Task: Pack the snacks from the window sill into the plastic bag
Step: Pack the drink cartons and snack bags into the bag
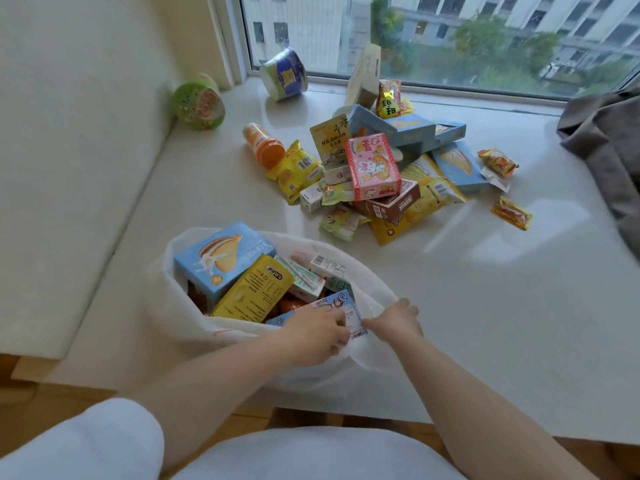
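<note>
Right now the white translucent plastic bag [173,306] sits open at the near edge of the pale stone window sill [485,306], already holding a light blue cake box [221,258], a mustard-yellow flat packet [254,289] and a few smaller cartons. Lying at its mouth is a flat blue-and-white printed snack packet [341,310], its long axis running roughly from the bag's middle towards its right rim. The left hand [315,332] rests on top of that packet with fingers curled over it, apparently pressing or tucking it in; whether they truly pinch it I cannot tell for certain. The right hand [396,320] grips the bag's rim just beside the packet's right end, holding the mouth open.

Further back, well apart from the bag, the loose heap of snacks [388,174] lies mid-sill towards the window: a pink rabbit-printed box [372,166], long blue boxes, yellow bags, a brown carton. An orange-lidded tube [265,147] lies left of the heap, with a green noodle cup [201,103] and a blue noodle cup [285,74] tipped near the far left corner. Grey cloth [609,140] covers the right edge.

The heap lies ahead and slightly right of both hands; I judge the right hand nearer, though it would have to let go of the rim.
</note>
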The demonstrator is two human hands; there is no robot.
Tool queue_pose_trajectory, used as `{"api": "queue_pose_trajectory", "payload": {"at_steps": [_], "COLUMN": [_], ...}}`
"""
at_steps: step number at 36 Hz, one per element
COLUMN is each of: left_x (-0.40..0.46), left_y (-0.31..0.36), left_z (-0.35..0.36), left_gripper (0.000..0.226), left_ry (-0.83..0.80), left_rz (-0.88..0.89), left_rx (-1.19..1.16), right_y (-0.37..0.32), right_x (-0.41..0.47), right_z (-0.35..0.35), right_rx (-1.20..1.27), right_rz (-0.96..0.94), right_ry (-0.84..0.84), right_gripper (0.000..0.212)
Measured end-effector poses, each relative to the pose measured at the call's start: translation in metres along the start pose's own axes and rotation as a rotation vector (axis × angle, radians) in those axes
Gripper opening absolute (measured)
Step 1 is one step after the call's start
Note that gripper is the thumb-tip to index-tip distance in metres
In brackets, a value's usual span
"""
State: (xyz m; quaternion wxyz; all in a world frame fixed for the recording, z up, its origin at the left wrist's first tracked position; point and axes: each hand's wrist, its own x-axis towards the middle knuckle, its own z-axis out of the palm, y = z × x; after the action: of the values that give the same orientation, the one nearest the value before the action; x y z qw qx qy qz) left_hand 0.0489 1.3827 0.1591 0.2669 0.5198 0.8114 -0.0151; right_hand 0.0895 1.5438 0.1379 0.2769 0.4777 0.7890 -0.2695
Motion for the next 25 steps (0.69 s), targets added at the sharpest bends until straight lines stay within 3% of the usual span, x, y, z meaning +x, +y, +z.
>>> {"api": "queue_pose_trajectory", "payload": {"at_steps": [4,6,8,13,17,21,25], "left_x": [-0.008,-0.013,-0.017,-0.012,0.004,0.013,0.012], "left_y": [0.003,0.006,0.010,0.022,0.030,0.043,0.042], "left_z": [0.004,0.003,0.000,-0.005,-0.019,-0.030,-0.038], "left_gripper": [0.009,0.009,0.004,0.010,0.004,0.004,0.014], "left_ry": [0.004,0.008,-0.006,0.052,0.161,0.146,0.085], "left_rz": [-0.183,-0.216,-0.235,-0.221,-0.154,-0.082,-0.134], "left_rx": [-0.476,-0.689,-0.859,-1.227,-1.587,-1.641,-1.227], "right_y": [0.012,0.020,0.019,-0.010,-0.031,-0.021,-0.016], "right_x": [0.007,0.020,0.020,0.003,-0.023,-0.020,-0.020], "right_z": [0.015,0.025,0.020,-0.028,-0.069,-0.076,-0.072], "right_rx": [0.303,0.299,0.335,0.742,0.788,0.826,0.358], "right_rz": [0.172,0.145,0.082,-0.101,-0.362,-0.307,-0.233], "right_ry": [-0.143,-0.242,-0.231,-0.116,0.026,0.080,0.094], "right_gripper": [0.083,0.054,0.023,0.020,0.034,0.032,0.047]}}
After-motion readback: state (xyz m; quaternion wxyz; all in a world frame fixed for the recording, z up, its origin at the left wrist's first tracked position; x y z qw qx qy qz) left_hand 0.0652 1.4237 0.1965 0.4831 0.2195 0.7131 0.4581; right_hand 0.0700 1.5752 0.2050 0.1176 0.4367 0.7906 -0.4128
